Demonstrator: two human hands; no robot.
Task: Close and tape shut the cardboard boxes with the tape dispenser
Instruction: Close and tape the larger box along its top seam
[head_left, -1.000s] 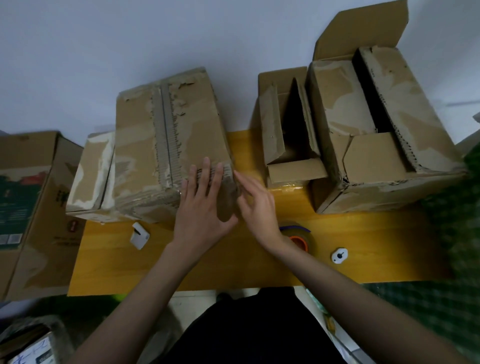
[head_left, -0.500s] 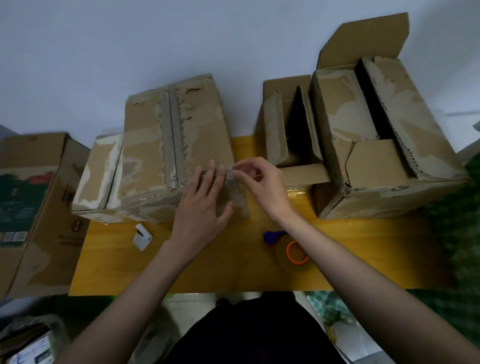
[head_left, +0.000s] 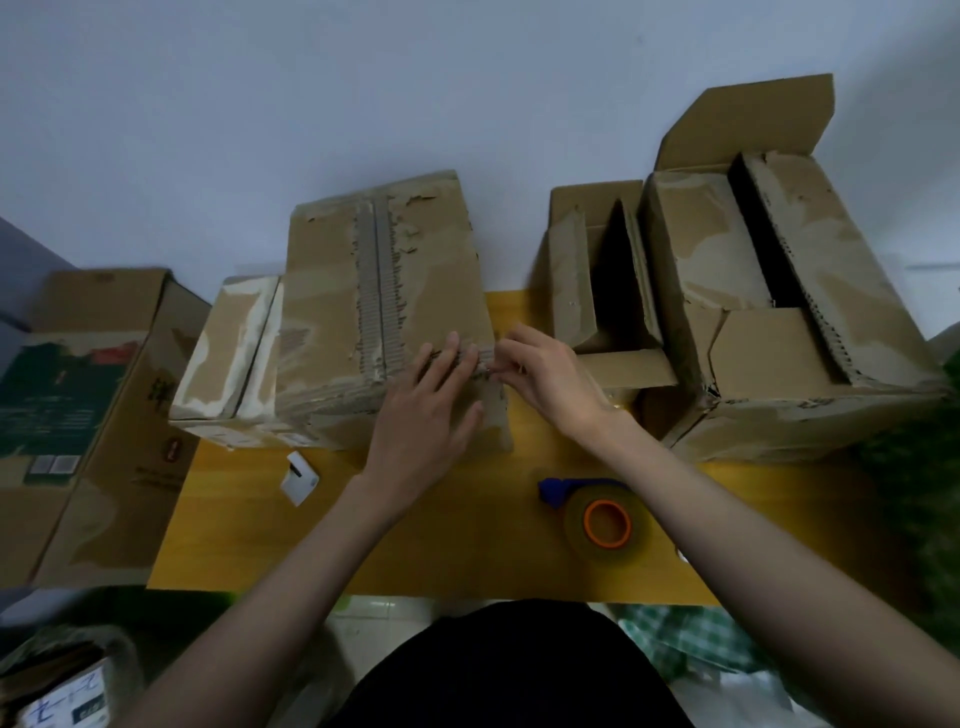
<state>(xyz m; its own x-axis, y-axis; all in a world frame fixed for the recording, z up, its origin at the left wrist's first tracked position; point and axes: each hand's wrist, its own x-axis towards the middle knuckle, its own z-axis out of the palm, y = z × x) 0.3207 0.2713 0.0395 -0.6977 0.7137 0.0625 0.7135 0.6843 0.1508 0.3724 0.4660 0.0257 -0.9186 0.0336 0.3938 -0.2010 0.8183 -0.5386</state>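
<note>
On the yellow table (head_left: 249, 545), left hand (head_left: 423, 415) stays flat on the closed box (head_left: 384, 322); right hand (head_left: 550, 376) fingers now pinch its corner.

The right hand (head_left: 545, 379) has moved up from the near side of the closed box (head_left: 384, 317) to its top right edge, and its fingers now pinch there. The tape dispenser (head_left: 597, 514), hidden before, is now uncovered.

- Left hand (head_left: 423, 415), right hand (head_left: 550, 382): bare, no rings or watch seen.
- Forearms bare, no sleeves in view.
- Dark black garment (head_left: 511, 670) on torso.
</note>
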